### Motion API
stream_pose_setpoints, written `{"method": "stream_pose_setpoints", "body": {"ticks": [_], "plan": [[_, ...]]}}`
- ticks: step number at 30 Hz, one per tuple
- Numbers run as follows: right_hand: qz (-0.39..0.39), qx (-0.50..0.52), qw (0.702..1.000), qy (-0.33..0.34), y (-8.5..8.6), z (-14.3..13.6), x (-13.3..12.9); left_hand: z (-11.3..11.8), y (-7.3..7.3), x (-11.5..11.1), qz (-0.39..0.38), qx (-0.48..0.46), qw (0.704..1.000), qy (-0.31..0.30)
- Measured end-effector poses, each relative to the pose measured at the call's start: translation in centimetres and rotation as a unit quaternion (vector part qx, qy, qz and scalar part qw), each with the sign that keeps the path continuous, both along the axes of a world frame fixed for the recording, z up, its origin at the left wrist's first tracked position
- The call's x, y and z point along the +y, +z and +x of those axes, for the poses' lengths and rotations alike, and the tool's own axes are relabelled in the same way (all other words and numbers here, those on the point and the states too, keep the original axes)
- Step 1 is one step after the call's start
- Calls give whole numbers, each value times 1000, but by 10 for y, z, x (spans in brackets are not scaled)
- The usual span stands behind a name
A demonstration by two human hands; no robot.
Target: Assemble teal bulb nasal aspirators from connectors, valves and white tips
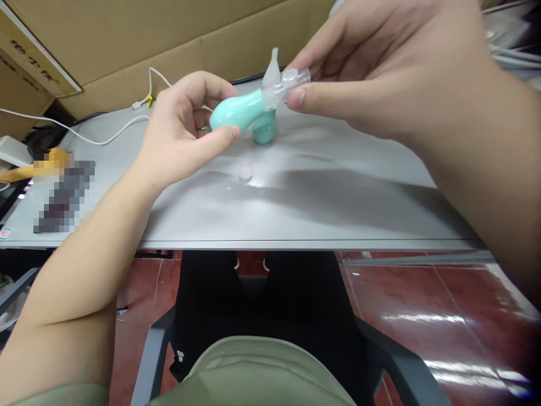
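Note:
A mint-green nasal aspirator bulb (237,111) lies tilted between the fingers and thumb of my left hand (186,121). At its upper right end is a clear plastic nozzle piece (279,93), pinched between the thumb and fingers of my right hand (363,73). The bulb and the clear piece touch; how firmly they are joined I cannot tell. Behind them a second mint-green aspirator (265,128) stands upright on the table, its translucent pointed tip (273,67) upward. A small clear round piece (245,173) lies on the table below my hands.
The grey table (296,214) has its front edge close to my lap. Cardboard (169,34) walls the back. White cables (105,138) run along the left, near a pixelated dark flat object (65,197) and a yellow-orange item (51,162). Chair armrests flank me.

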State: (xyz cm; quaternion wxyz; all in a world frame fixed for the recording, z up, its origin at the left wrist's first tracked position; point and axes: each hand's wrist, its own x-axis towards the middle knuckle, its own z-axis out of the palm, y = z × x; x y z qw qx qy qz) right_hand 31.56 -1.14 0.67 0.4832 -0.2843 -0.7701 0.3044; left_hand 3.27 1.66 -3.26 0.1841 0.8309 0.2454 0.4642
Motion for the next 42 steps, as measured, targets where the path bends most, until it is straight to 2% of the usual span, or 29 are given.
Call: {"method": "stream_pose_setpoints", "body": {"ticks": [5,8,13,19,25,30,33,36,42], "plan": [[14,-8,1000,23,-5,5,7,7,2,-9,21,8,1000,-7],[37,-26,998,45,-9,8,12,12,7,-19,50,43,997,32],[58,-38,996,59,-15,9,17,15,12,-23,46,83,990,102],[92,-62,991,69,-18,10,18,14,10,-22,80,90,988,100],[87,-67,991,70,-18,9,19,14,11,-26,105,99,985,92],[73,-58,992,82,-19,9,22,16,11,-26,87,123,982,118],[66,-49,992,93,-20,9,24,17,11,-27,87,110,984,113],[57,-49,993,88,-21,8,23,18,10,-26,85,102,985,108],[42,-36,996,75,-22,7,18,20,8,-24,78,99,983,135]]}}
